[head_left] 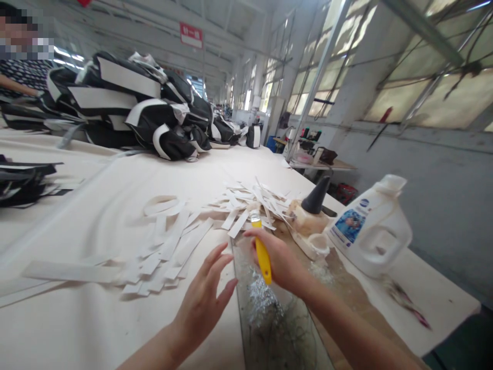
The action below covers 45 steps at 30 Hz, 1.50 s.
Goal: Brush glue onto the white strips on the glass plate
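A paintbrush (263, 257) with a yellow handle and pale bristles is gripped in my right hand (279, 259), its bristles pointing away from me. The bristle end is at the near edge of a heap of loose white strips (246, 200); whether it touches them I cannot tell. To the left, my left hand (210, 282) hovers with fingers apart and holds nothing. Below the brush lies a board (256, 329) smeared with whitish, shiny residue. More white strips (173, 252) are spread left of my left hand, some overlapping in a fan.
A white jug (379, 226) stands at the right, near a crusted container with a black cone-shaped top (316, 195). A worn brush (404, 300) lies by the table's right edge. Black-and-white pieces (154, 113) are piled at the back left, beside a person (23, 72).
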Available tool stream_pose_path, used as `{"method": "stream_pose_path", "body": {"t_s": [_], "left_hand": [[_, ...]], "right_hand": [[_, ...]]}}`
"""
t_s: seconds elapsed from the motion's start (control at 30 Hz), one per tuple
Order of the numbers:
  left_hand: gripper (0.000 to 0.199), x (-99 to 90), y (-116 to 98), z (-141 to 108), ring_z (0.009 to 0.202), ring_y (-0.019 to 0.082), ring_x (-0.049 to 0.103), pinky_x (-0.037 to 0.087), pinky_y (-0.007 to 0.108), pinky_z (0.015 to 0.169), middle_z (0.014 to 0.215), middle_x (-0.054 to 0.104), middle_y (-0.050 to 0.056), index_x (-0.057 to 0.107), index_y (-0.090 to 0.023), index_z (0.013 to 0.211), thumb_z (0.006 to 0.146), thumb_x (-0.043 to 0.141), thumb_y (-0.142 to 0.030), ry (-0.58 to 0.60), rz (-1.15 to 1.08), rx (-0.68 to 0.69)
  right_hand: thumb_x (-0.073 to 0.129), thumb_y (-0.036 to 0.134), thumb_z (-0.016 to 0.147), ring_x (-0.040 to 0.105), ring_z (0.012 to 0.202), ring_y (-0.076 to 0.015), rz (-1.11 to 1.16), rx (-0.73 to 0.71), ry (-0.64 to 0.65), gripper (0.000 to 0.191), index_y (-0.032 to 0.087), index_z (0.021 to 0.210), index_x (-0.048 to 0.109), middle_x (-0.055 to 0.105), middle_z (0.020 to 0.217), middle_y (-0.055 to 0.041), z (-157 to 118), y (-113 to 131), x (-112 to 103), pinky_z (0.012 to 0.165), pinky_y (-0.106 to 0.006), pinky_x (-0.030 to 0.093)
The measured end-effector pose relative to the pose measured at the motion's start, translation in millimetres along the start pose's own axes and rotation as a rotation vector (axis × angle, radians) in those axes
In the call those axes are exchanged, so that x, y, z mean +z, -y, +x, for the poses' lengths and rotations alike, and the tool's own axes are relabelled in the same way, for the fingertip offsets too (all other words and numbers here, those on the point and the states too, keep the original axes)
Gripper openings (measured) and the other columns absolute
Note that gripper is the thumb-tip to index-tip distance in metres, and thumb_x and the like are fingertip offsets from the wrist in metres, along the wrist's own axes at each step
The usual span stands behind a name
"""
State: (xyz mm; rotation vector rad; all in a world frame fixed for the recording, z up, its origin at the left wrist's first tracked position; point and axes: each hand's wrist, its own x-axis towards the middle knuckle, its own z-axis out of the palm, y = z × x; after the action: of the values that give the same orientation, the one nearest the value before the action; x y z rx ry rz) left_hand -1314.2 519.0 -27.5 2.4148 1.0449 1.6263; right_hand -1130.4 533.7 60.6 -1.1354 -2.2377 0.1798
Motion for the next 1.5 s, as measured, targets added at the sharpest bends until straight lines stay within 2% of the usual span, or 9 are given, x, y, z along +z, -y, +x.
{"method": "stream_pose_path", "body": {"t_s": [0.2,0.5,0.73,0.87,0.93,1.1,1.2,1.37,1.5], "left_hand": [[0.047,12.6,-1,-14,0.097,0.025,0.056,0.048,0.040,0.084,0.106,0.058,0.010,0.046,-0.019,0.111,0.071,0.067,-0.034,0.257,0.033,-0.216],[0.019,10.9,-11,-11,0.091,0.021,0.055,0.044,0.032,0.081,0.096,0.060,0.005,0.058,-0.020,0.096,0.079,0.053,-0.025,0.679,0.175,-0.348],[0.014,12.1,-11,-12,0.090,0.022,0.053,0.042,0.034,0.081,0.092,0.058,0.006,0.058,-0.019,0.088,0.079,0.049,-0.024,0.719,0.183,-0.350],[0.014,11.0,-13,-11,0.090,0.022,0.052,0.041,0.033,0.081,0.094,0.057,0.005,0.058,-0.020,0.087,0.076,0.054,-0.028,0.714,0.182,-0.373],[0.013,10.9,-14,-11,0.090,0.022,0.052,0.041,0.033,0.081,0.094,0.057,0.005,0.058,-0.020,0.086,0.076,0.054,-0.027,0.722,0.181,-0.377],[0.012,12.6,-10,-15,0.090,0.022,0.052,0.041,0.033,0.079,0.093,0.056,0.005,0.057,-0.020,0.087,0.079,0.051,-0.025,0.715,0.180,-0.348],[0.012,13.8,-8,-16,0.089,0.021,0.052,0.041,0.033,0.080,0.092,0.056,0.005,0.057,-0.020,0.087,0.080,0.048,-0.023,0.698,0.179,-0.350],[0.012,13.9,-9,-14,0.089,0.021,0.052,0.042,0.033,0.080,0.091,0.056,0.005,0.057,-0.018,0.086,0.082,0.046,-0.021,0.698,0.187,-0.394],[0.012,14.0,-8,-15,0.090,0.021,0.052,0.041,0.032,0.081,0.092,0.056,0.005,0.057,-0.018,0.086,0.082,0.046,-0.022,0.691,0.177,-0.393]], "right_hand": [[0.049,0.027,0.077,0.048,0.044,-0.0123,0.399,0.475,-0.360,0.041,0.017,0.116,0.041,0.047,0.058,0.0058,-15,-40,6,0.040,-0.022,0.040],[0.059,0.034,0.073,0.059,0.053,-0.0157,0.777,0.692,-0.463,0.049,0.020,0.114,0.036,0.052,0.064,0.0047,-54,-49,38,0.047,-0.027,0.052],[0.048,0.045,0.079,0.060,0.056,-0.0182,0.477,0.656,-0.322,0.046,0.017,0.115,0.040,0.054,0.076,-0.0008,-64,-61,23,0.042,-0.027,0.047],[0.045,0.037,0.083,0.058,0.091,-0.0265,-0.055,0.315,-0.296,0.034,0.019,0.111,0.055,0.061,0.098,-0.0102,-62,-54,-11,0.079,-0.042,0.047],[0.047,0.034,0.084,0.054,0.100,-0.0263,-0.066,0.204,-0.252,0.029,0.021,0.106,0.059,0.061,0.102,-0.0090,-58,-42,-18,0.087,-0.041,0.043],[0.049,0.036,0.081,0.054,0.055,-0.0146,0.325,0.396,-0.039,0.020,0.019,0.085,0.059,0.057,0.066,0.0000,-47,-28,10,0.050,-0.024,0.044],[0.047,0.036,0.078,0.051,0.052,-0.0138,0.212,0.440,-0.014,0.022,0.018,0.075,0.058,0.052,0.057,0.0019,-41,-51,20,0.050,-0.023,0.040],[0.046,0.038,0.075,0.052,0.061,-0.0188,-0.016,0.481,-0.175,0.024,0.017,0.070,0.056,0.054,0.061,-0.0019,-33,-98,-17,0.059,-0.029,0.038],[0.044,0.042,0.079,0.052,0.062,-0.0192,-0.064,0.463,-0.255,0.028,0.017,0.078,0.057,0.056,0.064,-0.0026,-29,-78,-29,0.061,-0.030,0.038]]}}
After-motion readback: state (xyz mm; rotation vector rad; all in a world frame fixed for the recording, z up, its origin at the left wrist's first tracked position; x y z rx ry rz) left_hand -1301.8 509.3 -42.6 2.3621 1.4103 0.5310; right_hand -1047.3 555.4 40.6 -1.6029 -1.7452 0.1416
